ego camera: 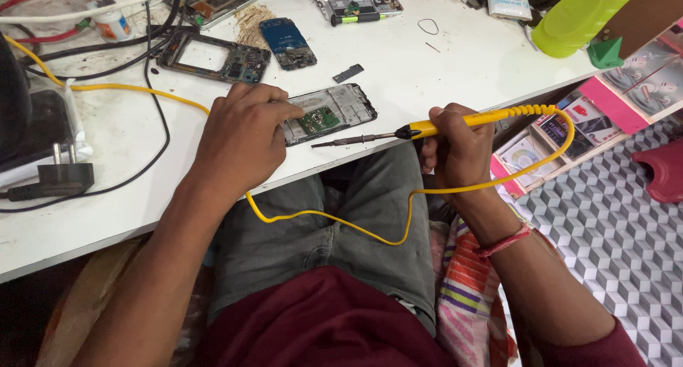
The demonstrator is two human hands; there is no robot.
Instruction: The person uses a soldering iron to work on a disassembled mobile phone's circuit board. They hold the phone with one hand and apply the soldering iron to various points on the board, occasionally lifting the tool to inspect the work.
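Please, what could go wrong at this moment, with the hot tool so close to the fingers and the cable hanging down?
1. The left hand presses on the opened phone frame close to the metal tip of the yellow soldering iron held in the right hand; a slip could burn a finger.
2. The yellow cable loops across the lap and may snag, jerking the iron.
3. The frame lies near the edge of the white table and could slide off.

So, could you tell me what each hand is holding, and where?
Right hand grips the soldering iron by its yellow handle. Left hand presses on the phone frame, fingers on its left end.
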